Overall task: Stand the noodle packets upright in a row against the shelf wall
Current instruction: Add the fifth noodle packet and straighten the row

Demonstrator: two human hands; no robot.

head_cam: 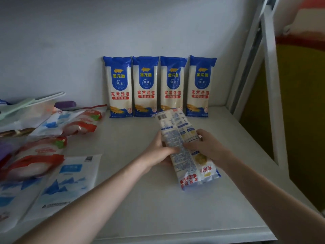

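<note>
Several blue and white noodle packets (159, 87) stand upright side by side against the white back wall (123, 29). In front of them another noodle packet (177, 124) lies slanted, its printed back face up and its far end close to the row. It may be two packets stacked. My left hand (159, 150) grips its left edge with the thumb across the top. My right hand (205, 144) holds its right edge.
Flat white and blue bags (70, 180) and red and white bags (35, 159) crowd the left of the shelf (140, 205). A pale green utensil (26, 104) lies at the far left. A white frame post (270, 88) bounds the right side.
</note>
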